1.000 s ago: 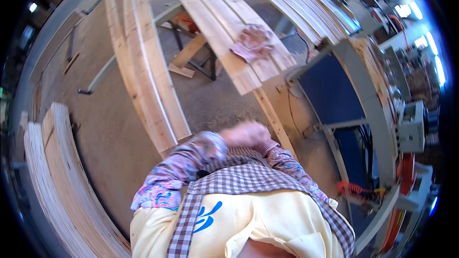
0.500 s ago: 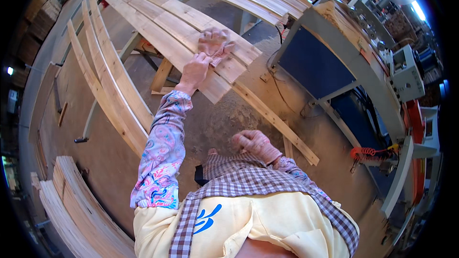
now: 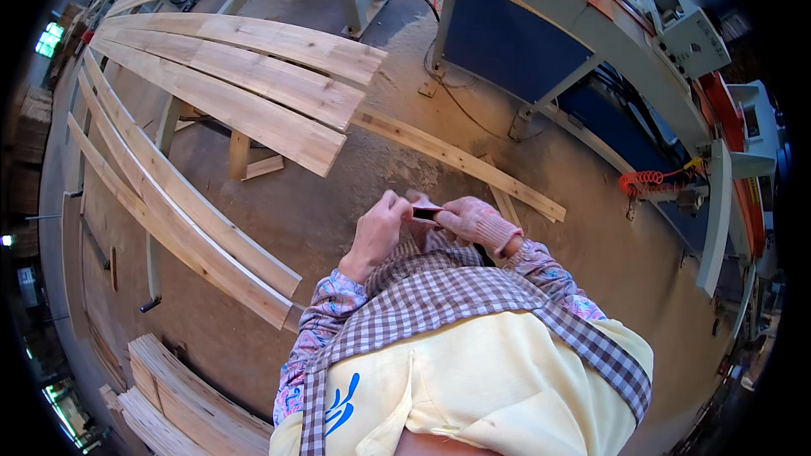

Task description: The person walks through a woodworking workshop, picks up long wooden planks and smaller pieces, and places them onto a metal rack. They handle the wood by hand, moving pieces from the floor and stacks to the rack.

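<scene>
You hold a limp, pinkish cloth glove (image 3: 434, 241) between both hands, just above your brown-and-white checked fabric apron (image 3: 439, 300). Your bare left hand (image 3: 378, 230) has its fingers curled together on the left edge; your right hand (image 3: 478, 221), in a pink knitted work glove (image 3: 494, 224), clamps the right edge. Long, pale wooden boards (image 3: 245, 105) lie ahead, to your left.
</scene>
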Tool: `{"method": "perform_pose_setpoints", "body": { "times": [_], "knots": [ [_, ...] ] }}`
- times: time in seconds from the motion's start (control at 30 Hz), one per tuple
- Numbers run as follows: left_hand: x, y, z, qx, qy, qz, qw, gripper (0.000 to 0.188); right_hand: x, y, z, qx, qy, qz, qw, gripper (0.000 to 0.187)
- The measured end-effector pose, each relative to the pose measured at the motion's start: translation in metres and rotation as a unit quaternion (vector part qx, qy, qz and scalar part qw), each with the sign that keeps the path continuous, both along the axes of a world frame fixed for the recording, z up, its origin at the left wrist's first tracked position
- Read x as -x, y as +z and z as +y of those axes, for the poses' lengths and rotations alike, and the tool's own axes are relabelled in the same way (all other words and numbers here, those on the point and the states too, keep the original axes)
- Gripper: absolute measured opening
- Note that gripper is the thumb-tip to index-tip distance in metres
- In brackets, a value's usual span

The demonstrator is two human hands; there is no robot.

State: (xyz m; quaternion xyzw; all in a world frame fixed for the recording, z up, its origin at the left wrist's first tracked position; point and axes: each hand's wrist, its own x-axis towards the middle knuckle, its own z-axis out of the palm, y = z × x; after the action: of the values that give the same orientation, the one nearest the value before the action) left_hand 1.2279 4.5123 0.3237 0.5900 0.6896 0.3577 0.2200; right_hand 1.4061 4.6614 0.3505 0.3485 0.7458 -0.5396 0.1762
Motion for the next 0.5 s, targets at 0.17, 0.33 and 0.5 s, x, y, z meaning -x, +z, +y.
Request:
{"method": "perform_pose_setpoints", "body": {
  "times": [0.17,0.33,0.5],
  "knots": [
    [-0.017,-0.044,-0.021,0.205,-0.094,0.110,0.968,0.020,0.047,-0.005,-0.026,-0.346,0.140,-0.056,0.926,0.041],
    [0.014,-0.092,-0.017,0.133,0.094,-0.823,0.545,0.028,0.081,0.004,-0.028,-0.257,0.267,-0.138,0.918,0.038],
    [0.001,-0.090,0.011,-0.015,0.224,-0.692,0.686,0.024,0.070,-0.012,-0.029,-0.245,0.257,0.093,0.930,0.033]
  ]
}}
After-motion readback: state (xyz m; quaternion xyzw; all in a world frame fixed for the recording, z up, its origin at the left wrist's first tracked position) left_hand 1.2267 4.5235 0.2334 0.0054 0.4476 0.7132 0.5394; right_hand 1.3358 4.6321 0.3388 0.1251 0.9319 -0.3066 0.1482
